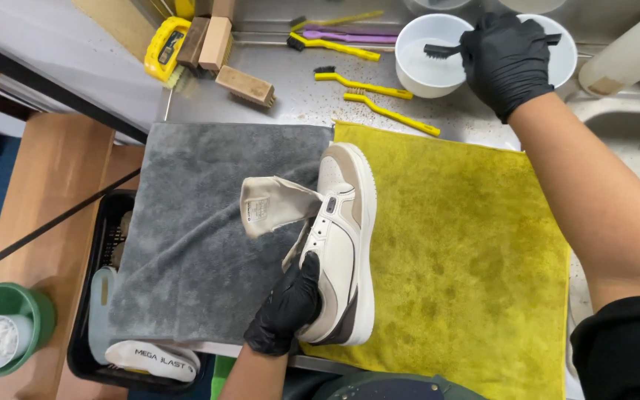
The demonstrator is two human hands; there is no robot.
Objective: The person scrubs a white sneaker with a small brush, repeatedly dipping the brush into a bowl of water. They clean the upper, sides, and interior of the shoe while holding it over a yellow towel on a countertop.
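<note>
A cream and beige sneaker (344, 244) lies on its side where a grey towel (194, 237) meets a yellow-green towel (453, 259), its tongue pulled out to the left. My left hand (288, 305), in a black glove, grips the sneaker at the heel collar. My right hand (507, 61), also gloved in black, is raised at the back and holds a small black brush (440, 50), whose bristles sit over a white bowl (431, 65) of liquid.
Yellow-handled brushes (379, 89) and wooden brushes (244, 85) lie on the metal counter behind the towels. A second white bowl (563, 52) sits beside the first. A black bin (116, 296) with a white item and a green container (5, 326) are at lower left.
</note>
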